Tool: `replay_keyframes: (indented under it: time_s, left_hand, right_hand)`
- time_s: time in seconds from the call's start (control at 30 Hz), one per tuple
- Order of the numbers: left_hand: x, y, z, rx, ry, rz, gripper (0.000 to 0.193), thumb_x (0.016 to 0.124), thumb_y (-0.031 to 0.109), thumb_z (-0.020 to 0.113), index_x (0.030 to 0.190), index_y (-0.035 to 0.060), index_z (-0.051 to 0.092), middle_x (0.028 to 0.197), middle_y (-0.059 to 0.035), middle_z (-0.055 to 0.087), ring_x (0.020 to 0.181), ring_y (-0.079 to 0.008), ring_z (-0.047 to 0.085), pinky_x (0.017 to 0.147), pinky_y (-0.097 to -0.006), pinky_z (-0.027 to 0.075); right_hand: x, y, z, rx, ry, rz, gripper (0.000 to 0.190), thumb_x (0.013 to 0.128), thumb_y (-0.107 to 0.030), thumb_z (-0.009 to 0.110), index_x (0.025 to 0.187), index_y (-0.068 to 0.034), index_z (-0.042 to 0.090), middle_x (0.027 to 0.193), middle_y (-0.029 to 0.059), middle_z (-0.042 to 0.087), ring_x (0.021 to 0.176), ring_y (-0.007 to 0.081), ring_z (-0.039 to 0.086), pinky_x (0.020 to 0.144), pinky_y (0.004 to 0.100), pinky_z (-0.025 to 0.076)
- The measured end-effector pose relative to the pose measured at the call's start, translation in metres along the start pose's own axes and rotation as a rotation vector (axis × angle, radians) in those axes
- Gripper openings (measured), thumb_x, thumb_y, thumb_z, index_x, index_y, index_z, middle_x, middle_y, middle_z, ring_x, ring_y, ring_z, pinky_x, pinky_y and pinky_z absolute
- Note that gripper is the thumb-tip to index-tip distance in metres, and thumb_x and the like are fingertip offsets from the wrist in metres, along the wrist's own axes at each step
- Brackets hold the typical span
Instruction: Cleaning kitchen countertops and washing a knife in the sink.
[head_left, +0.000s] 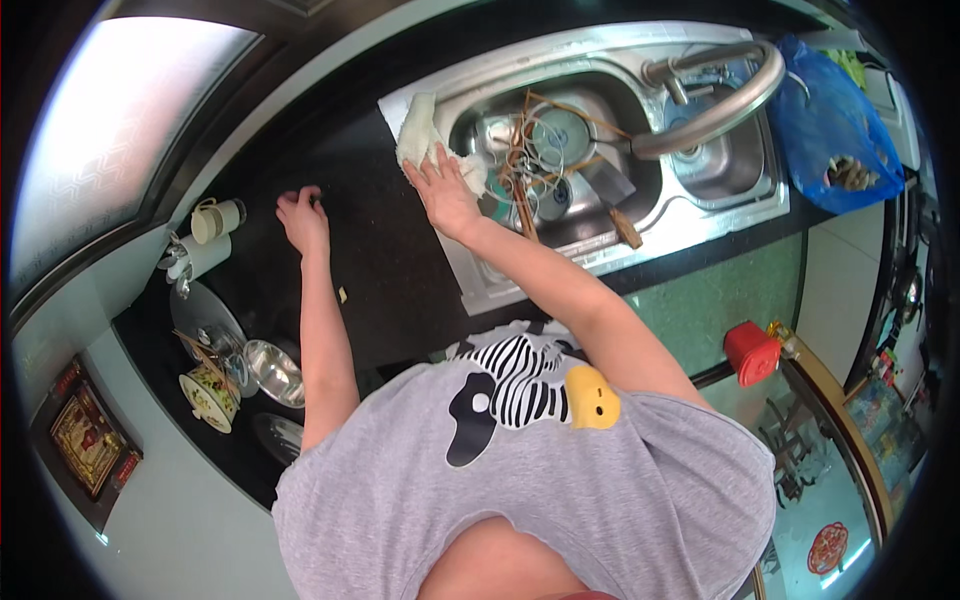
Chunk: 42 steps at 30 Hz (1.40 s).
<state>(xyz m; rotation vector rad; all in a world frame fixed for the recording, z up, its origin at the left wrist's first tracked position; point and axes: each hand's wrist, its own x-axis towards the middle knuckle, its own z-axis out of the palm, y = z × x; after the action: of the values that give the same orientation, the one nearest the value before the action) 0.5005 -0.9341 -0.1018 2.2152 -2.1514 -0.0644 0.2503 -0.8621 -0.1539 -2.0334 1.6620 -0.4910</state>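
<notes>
My right hand (448, 201) lies flat with spread fingers on a white terry cloth (418, 131). The cloth is bunched over the left rim of a stainless steel double sink (459, 262). Over the black countertop (382, 247), left of the sink, hovers or rests my left hand (304, 221), its fingers bent. Whether it pinches something small is not clear. A small pale yellow scrap (343, 295) lies on the counter near my left forearm. In the large basin are bowls (566, 135), chopsticks (577, 114), clear rings or lids (534, 161) and a cleaver (609, 184) with a wooden handle.
A curved faucet (720, 124) arches over the sink. Right of it sits a blue plastic bag (832, 127). Along the left counter stand a cream mug (214, 221), a white utensil holder (206, 255), a metal bowl (274, 371) and a floral pot (206, 397). A red container (750, 352) is lower right.
</notes>
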Motion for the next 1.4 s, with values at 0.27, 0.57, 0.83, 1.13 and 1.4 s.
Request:
replay_keyframes:
  time_s: [0.27, 0.57, 0.83, 1.13, 1.4]
  left_hand:
    - [-0.063, 0.188, 0.005, -0.405, -0.298, 0.737, 0.037, 0.089, 0.031, 0.061, 0.114, 0.0043, 0.064, 0.117, -0.02, 0.061, 0.108, -0.037, 0.058, 0.094, -0.0408, 0.044]
    - [-0.14, 0.265, 0.054, 0.05, -0.48, 1.405, 0.024, 0.079, 0.023, 0.06, 0.101, 0.0167, 0.069, 0.122, -0.0102, 0.056, 0.125, -0.0277, 0.047, 0.103, -0.0414, 0.037]
    - [-0.13, 0.274, 0.029, -0.045, -0.447, 1.345, 0.019, 0.078, 0.02, 0.06, 0.094, 0.017, 0.071, 0.109, -0.0099, 0.058, 0.115, -0.0275, 0.05, 0.095, -0.0398, 0.04]
    - [-0.144, 0.308, 0.018, 0.159, -0.566, 1.059, 0.01, 0.074, 0.012, 0.064, 0.083, 0.0143, 0.067, 0.097, -0.0072, 0.059, 0.105, -0.026, 0.056, 0.083, -0.0391, 0.045]
    - [-0.062, 0.392, -0.101, -0.534, 0.13, 0.253, 0.013, 0.084, 0.003, 0.058, 0.094, 0.0078, 0.066, 0.086, -0.0115, 0.065, 0.077, -0.0282, 0.066, 0.068, -0.0368, 0.051]
  right_hand:
    - [-0.166, -0.024, -0.012, -0.306, -0.214, -0.065, 0.061, 0.091, -0.023, 0.048, 0.148, -0.008, 0.035, 0.141, 0.0205, 0.042, 0.14, 0.0496, 0.021, 0.115, 0.0528, 0.021]
    - [-0.256, 0.029, -0.042, -0.178, -0.231, -0.463, 0.049, 0.09, -0.022, 0.044, 0.138, -0.01, 0.049, 0.137, 0.0114, 0.05, 0.141, 0.0301, 0.03, 0.119, 0.0417, 0.019]
    - [-0.354, 0.159, -0.145, -0.251, -0.356, -0.238, 0.068, 0.084, -0.011, 0.049, 0.149, -0.018, 0.032, 0.138, 0.0097, 0.048, 0.145, 0.0302, 0.024, 0.12, 0.0408, 0.02]
    - [-0.388, 0.334, -0.29, -0.405, -0.395, -0.126, 0.076, 0.08, -0.008, 0.053, 0.151, -0.024, 0.029, 0.14, 0.0093, 0.047, 0.145, 0.0306, 0.024, 0.12, 0.0428, 0.02]
    - [-0.388, 0.428, -0.362, -0.435, -0.342, -0.043, 0.079, 0.076, -0.008, 0.06, 0.149, -0.018, 0.031, 0.132, 0.0159, 0.049, 0.14, 0.0351, 0.032, 0.116, 0.0461, 0.025]
